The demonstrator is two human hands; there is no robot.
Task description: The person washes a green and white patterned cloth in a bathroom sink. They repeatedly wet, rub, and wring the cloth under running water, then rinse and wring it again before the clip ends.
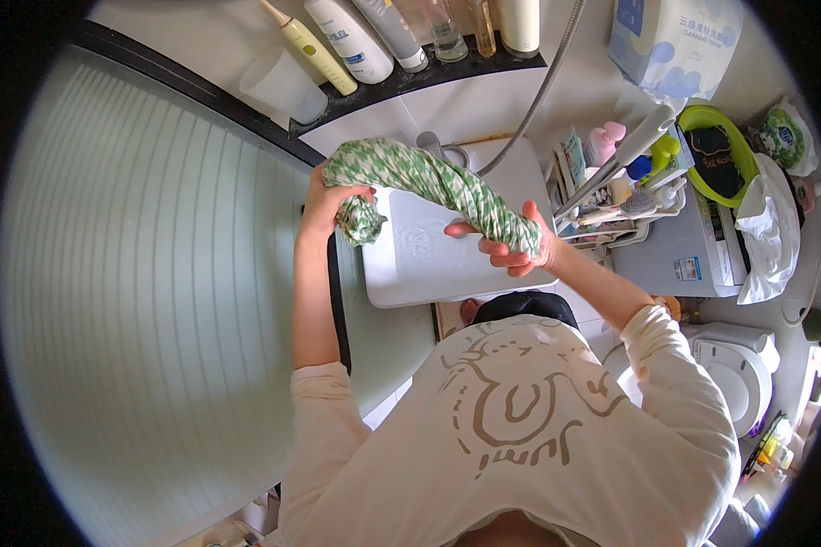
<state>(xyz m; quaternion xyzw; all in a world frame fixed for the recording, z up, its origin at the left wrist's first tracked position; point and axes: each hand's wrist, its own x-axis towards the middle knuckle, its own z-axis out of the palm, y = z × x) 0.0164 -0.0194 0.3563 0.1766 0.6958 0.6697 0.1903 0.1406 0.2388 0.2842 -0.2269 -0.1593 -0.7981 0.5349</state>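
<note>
A green-and-white patterned cloth, twisted into a thick rope, arches over the white washbasin. My left hand grips it at the left end, and a bunched tail of cloth hangs out below those fingers. At the lower right end, my right hand holds the cloth against the palm, its fingers loosely curled beneath and partly spread. Both hands are raised above the basin, and the cloth covers part of it from view.
A dark shelf behind the basin bears several bottles, an electric toothbrush and a frosted cup. Left stands a ribbed glass panel. Right are a crowded toiletry rack, a washing machine, a green basin and a toilet.
</note>
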